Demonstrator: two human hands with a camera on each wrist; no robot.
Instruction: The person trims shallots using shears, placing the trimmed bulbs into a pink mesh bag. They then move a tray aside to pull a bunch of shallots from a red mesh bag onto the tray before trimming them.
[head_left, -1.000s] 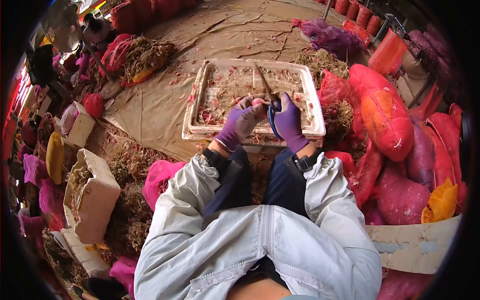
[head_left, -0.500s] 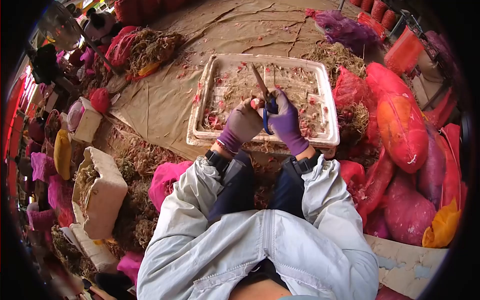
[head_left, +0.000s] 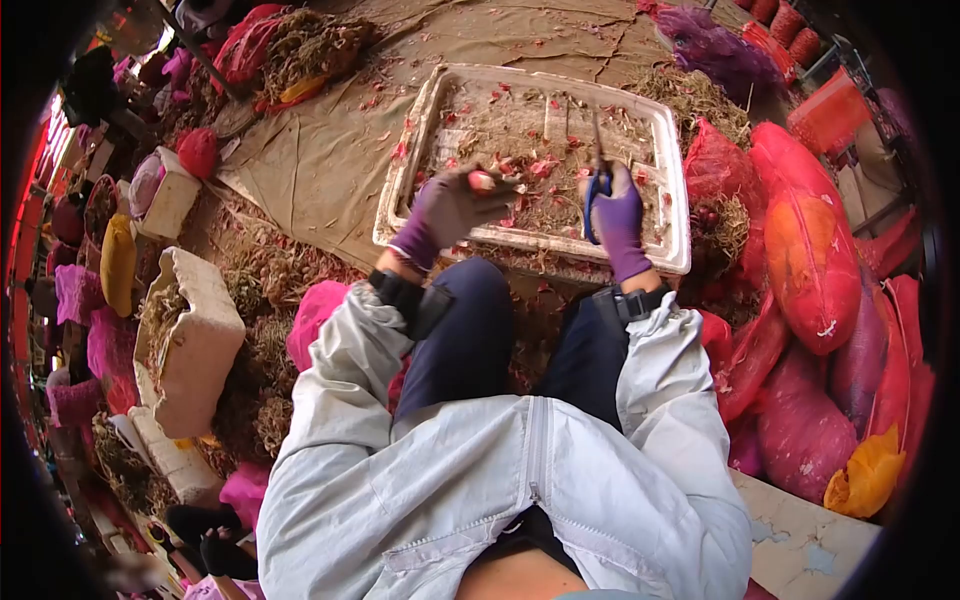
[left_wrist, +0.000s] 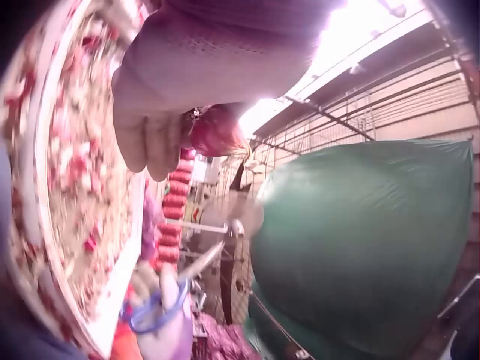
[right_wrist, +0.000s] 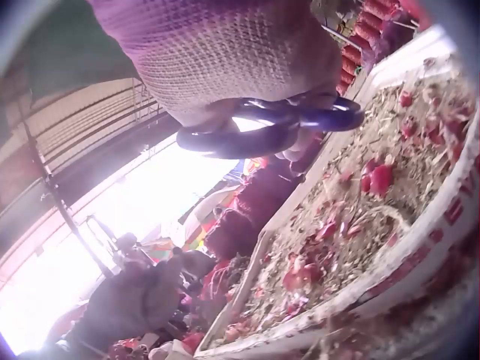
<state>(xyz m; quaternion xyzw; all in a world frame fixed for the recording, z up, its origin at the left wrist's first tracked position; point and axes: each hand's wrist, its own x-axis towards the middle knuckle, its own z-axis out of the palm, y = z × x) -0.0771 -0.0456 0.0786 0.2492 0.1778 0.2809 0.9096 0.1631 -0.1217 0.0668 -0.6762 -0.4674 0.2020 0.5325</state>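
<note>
Over the left part of a shallow white foam box [head_left: 404,190], my gloved left hand [head_left: 448,208] holds a small red onion [head_left: 481,181] at its thumb side, the other fingers stretched out to the right. A pale, dry tip shows on the onion [left_wrist: 217,133] in the left wrist view. Above the right part of the box my gloved right hand [head_left: 620,222] grips blue-handled scissors [head_left: 592,208], their blades pointing away from me. The right wrist view shows the handle loops [right_wrist: 247,139] around the fingers. Dry debris and red skins [head_left: 545,168] litter the box.
Red and pink mesh sacks [head_left: 800,240] crowd the right side, with a yellow bag [head_left: 866,475] nearer. On the left, a broken foam box [head_left: 205,340] stands among dry stalks. A brown tarp [head_left: 320,170] covers the floor beyond.
My hands were together with the scissors close at the onion; now they are apart. The left hand has moved left with the onion, the right hand right with the scissors.
</note>
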